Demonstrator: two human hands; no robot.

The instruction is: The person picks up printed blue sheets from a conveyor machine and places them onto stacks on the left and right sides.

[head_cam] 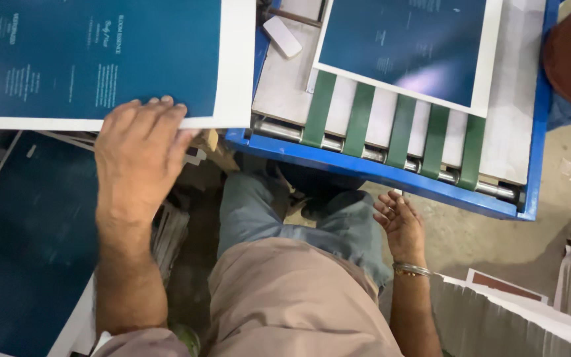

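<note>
Machine: a blue-framed feeder bench (391,177) fills the 12 to 2 o'clock part of the view, with a grey metal bed and rollers along its near edge.
Held sheet: a large dark blue printed sheet (94,59) with a white margin lies at 10 to 11 o'clock, its right corner over the left end of the machine.
Sheet on machine: a second blue sheet (404,46) of the same kind lies tilted on the bed at 1 o'clock, its lower edge resting on the belts.
Stack: more dark blue sheets (21,244) lie low at 8 o'clock, under the left forearm.
White pile: a pile of white paper edges (517,324) stands at 4 to 5 o'clock.
Belts: five green belts (391,122) run side by side over the rollers.
Left hand: the left hand (139,155) is closed on the lower edge of the held sheet, fingers on top of the white margin.
Right hand: the right hand (401,221) hangs empty just below the blue frame at 4 o'clock, fingers loosely curled and apart, touching nothing.
Bangle: a metal bangle (411,269) sits on the right wrist.
</note>
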